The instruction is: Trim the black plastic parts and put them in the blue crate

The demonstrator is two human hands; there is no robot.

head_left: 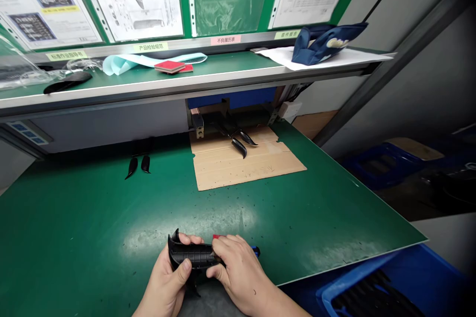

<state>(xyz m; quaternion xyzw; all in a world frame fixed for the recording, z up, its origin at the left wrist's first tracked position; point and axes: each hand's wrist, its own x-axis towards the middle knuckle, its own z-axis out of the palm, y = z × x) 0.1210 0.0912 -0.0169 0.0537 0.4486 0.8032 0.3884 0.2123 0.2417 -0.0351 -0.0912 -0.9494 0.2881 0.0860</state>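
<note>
Near the front edge of the table, my left hand [170,273] is closed round a black moulded plastic part [193,255]. Its hollow, ribbed inner side faces up, with curved pointed tips at the left end, and my thumb presses on its near edge. My right hand [238,265] is closed at the part's right end, round a tool with a blue-and-black handle end [256,251] poking out behind it. A bit of red [218,236] shows above the fingers. The tool's working end is hidden by my fingers and the part.
Several curved black pieces [239,148] lie on a cardboard sheet [249,168]; two more [131,167] lie left on the green table [92,218]. Dark shavings are scattered about. A shelf [238,67] holds red pads [170,66] and a blue pouch [320,44]. A blue bin [329,294] stands right.
</note>
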